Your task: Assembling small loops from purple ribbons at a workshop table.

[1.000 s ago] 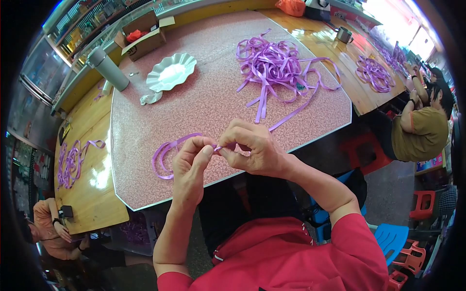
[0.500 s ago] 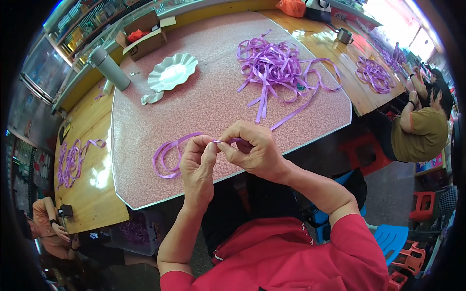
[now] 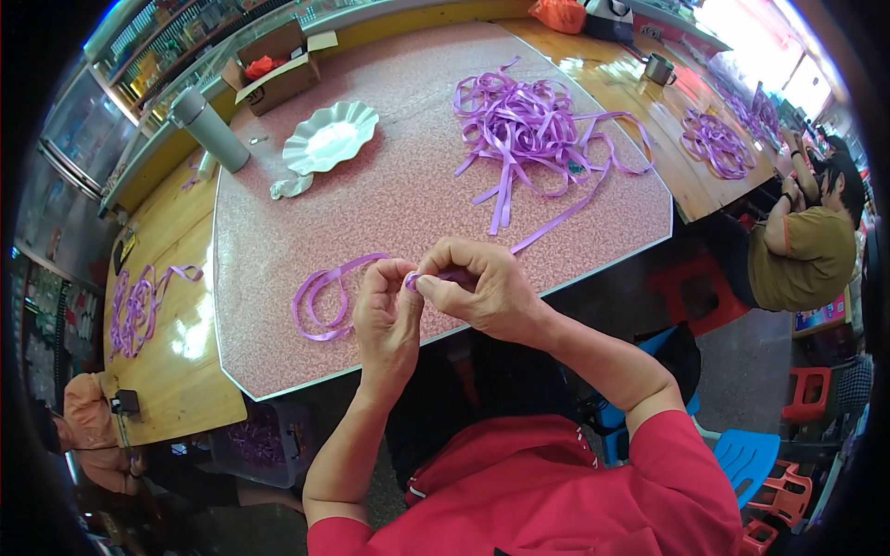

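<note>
Both my hands meet over the near edge of the pink speckled table, pinching one purple ribbon [image 3: 321,289] between thumbs and fingertips. A small fold of it shows at the fingertips. My left hand [image 3: 387,310] grips it from the left, where a loose loop lies on the table. With thumb and forefinger together, my right hand [image 3: 477,285] holds the same ribbon from the right; part of it is hidden behind the fingers. From there a strand runs up and right to a large tangled ribbon heap [image 3: 519,125].
On the table [image 3: 269,222] stand a pale scalloped dish [image 3: 331,139], a grey-green flask [image 3: 211,132] and an open cardboard box [image 3: 278,79]. More ribbon lies on wooden tables at left and right, with a metal mug [image 3: 659,69]. Other people sit on both sides.
My fingers have shifted slightly, and the ribbon at the fingertips now shows a rounder fold. At the left edge, the other person's arm has drawn back from the table.
</note>
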The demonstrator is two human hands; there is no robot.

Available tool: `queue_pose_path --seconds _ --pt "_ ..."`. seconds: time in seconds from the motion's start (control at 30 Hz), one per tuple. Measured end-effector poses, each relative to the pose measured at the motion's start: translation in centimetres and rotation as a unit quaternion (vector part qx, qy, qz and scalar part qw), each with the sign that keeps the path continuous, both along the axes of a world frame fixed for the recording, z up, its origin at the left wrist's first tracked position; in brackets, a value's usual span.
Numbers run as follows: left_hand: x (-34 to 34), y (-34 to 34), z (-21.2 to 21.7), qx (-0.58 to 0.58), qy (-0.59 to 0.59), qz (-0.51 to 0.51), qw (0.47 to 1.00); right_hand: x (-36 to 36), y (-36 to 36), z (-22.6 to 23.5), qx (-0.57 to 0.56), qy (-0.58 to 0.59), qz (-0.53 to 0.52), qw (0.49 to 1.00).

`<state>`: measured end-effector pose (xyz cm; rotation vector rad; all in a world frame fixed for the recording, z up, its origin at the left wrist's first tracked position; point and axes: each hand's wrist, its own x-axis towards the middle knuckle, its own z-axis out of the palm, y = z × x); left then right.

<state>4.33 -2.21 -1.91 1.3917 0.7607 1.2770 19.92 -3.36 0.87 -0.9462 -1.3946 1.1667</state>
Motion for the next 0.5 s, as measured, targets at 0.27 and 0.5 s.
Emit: queue_pose_path --seconds 0.27,0.5 --pt "-0.08 -0.57 0.43 0.04 -0.002 0.046 0.998 0.47 0.32 0.2 -0.065 0.028 -0.008 0.997" --pt "0.03 -0.63 0.95 0.015 -0.016 0.015 1.0 0.65 0.31 -0.08 -0.068 0.034 0.015 0.997"
